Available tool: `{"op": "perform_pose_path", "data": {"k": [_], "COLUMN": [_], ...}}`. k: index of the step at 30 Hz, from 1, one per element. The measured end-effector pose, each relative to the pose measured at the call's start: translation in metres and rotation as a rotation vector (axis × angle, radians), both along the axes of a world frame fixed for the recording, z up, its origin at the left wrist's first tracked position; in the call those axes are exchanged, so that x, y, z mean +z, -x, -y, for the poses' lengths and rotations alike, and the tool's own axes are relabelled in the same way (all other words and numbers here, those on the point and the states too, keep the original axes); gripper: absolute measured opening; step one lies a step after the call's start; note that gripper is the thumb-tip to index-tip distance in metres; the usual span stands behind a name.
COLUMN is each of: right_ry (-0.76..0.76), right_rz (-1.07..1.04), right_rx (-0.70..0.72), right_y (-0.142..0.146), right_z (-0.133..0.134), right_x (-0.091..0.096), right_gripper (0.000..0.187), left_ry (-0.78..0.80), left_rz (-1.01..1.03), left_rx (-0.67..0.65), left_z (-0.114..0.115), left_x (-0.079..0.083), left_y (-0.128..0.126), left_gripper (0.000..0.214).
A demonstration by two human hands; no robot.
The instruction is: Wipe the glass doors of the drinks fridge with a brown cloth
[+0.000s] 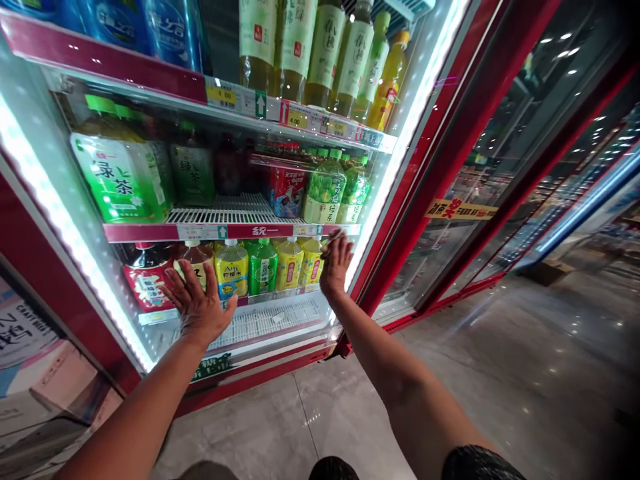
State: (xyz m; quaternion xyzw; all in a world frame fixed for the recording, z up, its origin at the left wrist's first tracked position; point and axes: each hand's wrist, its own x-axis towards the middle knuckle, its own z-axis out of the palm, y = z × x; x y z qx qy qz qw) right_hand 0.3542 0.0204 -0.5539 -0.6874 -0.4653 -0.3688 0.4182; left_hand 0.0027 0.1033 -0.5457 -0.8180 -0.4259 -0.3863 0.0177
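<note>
1. L hand [200,300]: grip open, fingers spread, palm facing the red-framed glass-door drinks cooler [30,220], nothing held. It hangs in front of the lower shelf row. It overlaps the amber tea bottle w/ yellow label [194,260] at its 12 o'clock. Can't tell if it touches.
2. R hand [336,261]: grip open as well, fingers flat and together, nothing held. Fingertips sit up by the right end of the red shelf-edge strip [240,231]. The yellow plastic bottle w/ pink-yellow label [311,261] is just at its 9 o'clock, prob. touching.
3. Between the hands, L to R: yellow lemon-drink bottle w/ blue band [231,270], green plastic bottle [263,267], yellow bottle w/ red label [289,263]. At 9 o'clock of L hand: dark bottle w/ red label [145,280].
4. Looks done: this row stands upright, side by side, labels out, close to the shelf lip. Both hands bracket it, one at each end.
5. Looks not done: no bottle is lifted or gripped. On the white wire shelf [225,207] at 12 o'clock of the row, the red-labelled bottles [287,190] stand well back from the lip. The big green-tea bottles [117,177] at 10 o'clock sit at the front.
6. Cooler's glass door [465,133] stands open at 3 o'clock.
</note>
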Motion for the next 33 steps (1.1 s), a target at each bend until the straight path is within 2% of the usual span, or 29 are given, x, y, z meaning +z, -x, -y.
{"op": "perform_pose_path", "data": {"k": [2,4,7,9,11,14,15,16,19,21,23,25,27,29,31,33], "right_ry": [0.170,0.205,-0.008,-0.084,0.005,0.278,0.310,0.294,0.056,-0.050,-0.003,0.132,0.222,0.190,0.073,0.007], "right_rz": [0.183,0.264,0.081,-0.002,0.071,0.362,0.427,0.441,0.286,0.236,0.318,0.468,0.573,0.541,0.409,0.305], "right_rx": [0.125,0.177,0.033,-0.020,0.036,0.197,0.221,0.211,0.067,0.028,0.078,0.171,0.229,0.188,0.101,0.072], "right_y": [0.009,0.007,0.005,0.015,0.030,0.042,0.041,0.038,0.033,0.040,0.052,0.060,0.060,0.058,0.063,0.076], "right_z": [0.004,0.006,0.000,-0.007,-0.009,-0.001,0.001,0.001,-0.009,-0.018,-0.020,-0.015,-0.011,-0.012,-0.020,-0.028], "right_x": [-0.008,-0.004,0.015,0.018,0.011,-0.002,-0.001,0.003,0.019,0.020,0.011,0.002,0.002,0.012,0.022,0.022], "right_gripper": [0.076,0.076,0.075,0.077,0.078,0.073,0.072,0.072,0.075,0.076,0.075,0.071,0.067,0.067,0.070,0.072], "left_ry": [0.008,0.007,0.003,-0.002,-0.019,-0.080,-0.105,-0.131,-0.187,-0.203,-0.215,-0.231,-0.251,-0.278,-0.314,-0.341], "left_rz": [-0.005,-0.013,-0.022,-0.015,0.001,0.031,0.039,0.047,0.067,0.078,0.081,0.080,0.079,0.087,0.113,0.152], "left_rx": [-0.007,-0.019,-0.041,-0.041,-0.036,-0.040,-0.043,-0.043,-0.026,-0.015,-0.018,-0.027,-0.041,-0.054,-0.061,-0.055], "left_z": [0.000,0.000,0.000,0.001,0.001,0.001,0.000,0.000,-0.001,-0.003,-0.005,-0.007,-0.008,-0.008,-0.008,-0.008], "left_x": [0.000,0.000,-0.001,-0.001,-0.003,-0.005,-0.006,-0.007,-0.009,-0.011,-0.013,-0.015,-0.017,-0.016,-0.013,-0.010], "left_y": [0.001,0.002,0.004,0.003,0.003,0.002,0.001,0.001,0.000,0.001,0.002,0.006,0.011,0.016,0.023,0.032], "left_gripper": [0.111,0.112,0.113,0.111,0.109,0.113,0.116,0.119,0.122,0.121,0.118,0.114,0.110,0.105,0.098,0.094]}}
